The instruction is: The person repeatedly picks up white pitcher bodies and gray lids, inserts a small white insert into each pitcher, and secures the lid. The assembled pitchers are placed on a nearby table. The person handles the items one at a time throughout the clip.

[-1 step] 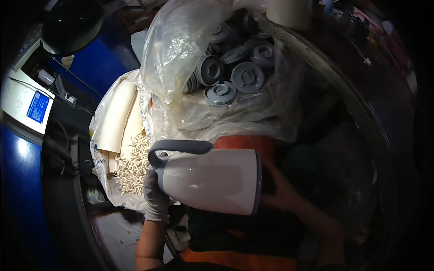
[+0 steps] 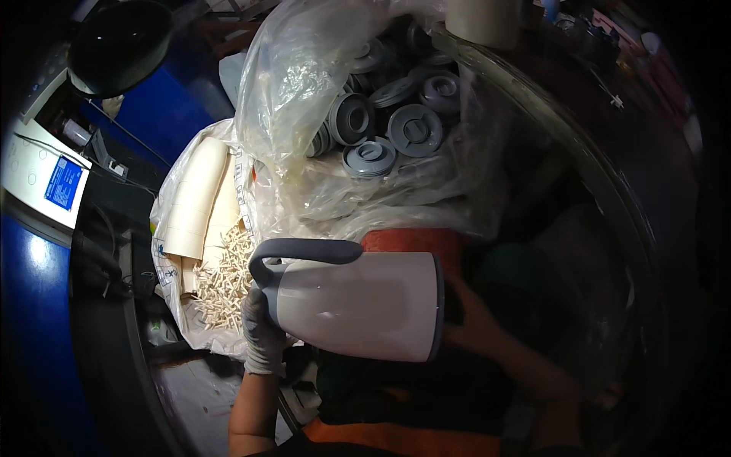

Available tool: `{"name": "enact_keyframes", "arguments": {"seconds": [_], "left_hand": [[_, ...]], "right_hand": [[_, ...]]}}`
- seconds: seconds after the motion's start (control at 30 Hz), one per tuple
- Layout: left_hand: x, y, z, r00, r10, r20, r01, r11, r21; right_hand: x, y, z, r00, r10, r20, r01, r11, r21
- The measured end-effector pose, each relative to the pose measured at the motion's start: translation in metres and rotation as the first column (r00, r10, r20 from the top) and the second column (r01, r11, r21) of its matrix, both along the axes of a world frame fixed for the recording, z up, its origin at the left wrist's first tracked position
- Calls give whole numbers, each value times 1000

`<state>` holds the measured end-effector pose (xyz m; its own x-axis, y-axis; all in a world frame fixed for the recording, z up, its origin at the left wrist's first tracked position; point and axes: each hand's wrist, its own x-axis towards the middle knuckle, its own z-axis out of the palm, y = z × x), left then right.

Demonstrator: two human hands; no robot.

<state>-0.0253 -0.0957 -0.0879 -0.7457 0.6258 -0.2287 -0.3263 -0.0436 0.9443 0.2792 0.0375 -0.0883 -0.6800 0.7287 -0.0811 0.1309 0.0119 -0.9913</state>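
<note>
A dim, cluttered workplace is noted, with the light falling mainly on the left side; a blue surface [image 2: 34,297] is seen at nine o'clock from the view's centre and a black lamp shade [image 2: 122,46] at ten. A clear plastic bag [image 2: 293,84] is spread at twelve o'clock, and a white bag [image 2: 213,343] is laid open between nine and ten. The jug [image 2: 358,305], pale with grey trim, is held on its side near the centre, in front of a red object [image 2: 411,240]. Its long axis is run from nine to three o'clock; the base is turned to three, the grey neck end to nine, and the handle [image 2: 304,247] to twelve. The neck end is gripped by the gloved left hand [image 2: 263,335]. The bare right hand [image 2: 472,320] is placed at the base, partly shadowed; whether it is closed there cannot be determined. Counted: one jug, two hands, two bags, one curled cream sheet [image 2: 199,202], at least five grey lids [image 2: 415,129]; the pale pegs [image 2: 228,286] are too numerous to be counted.
</note>
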Motion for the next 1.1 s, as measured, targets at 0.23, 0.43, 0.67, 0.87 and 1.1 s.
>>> {"name": "enact_keyframes", "arguments": {"seconds": [0.23,0.43,0.67,0.87,1.1], "left_hand": [[-10,1,28,906,-419,-63,424,897,125],[23,18,69,703,-557,-442,611,791,-26],[30,61,82,690,-177,-701,309,949,65],[46,45,62,808,-480,-342,484,872,-80],[61,60,38,741,-605,-292,606,789,-98]], "right_hand": [[1,3,-19,981,-182,70,186,760,-623],[1,-6,48,992,115,-60,-101,974,202],[19,-33,89,997,-82,-3,78,935,347],[97,-35,134,321,-713,-623,736,-227,638],[208,43,158,126,-800,-587,895,-164,415]]}}
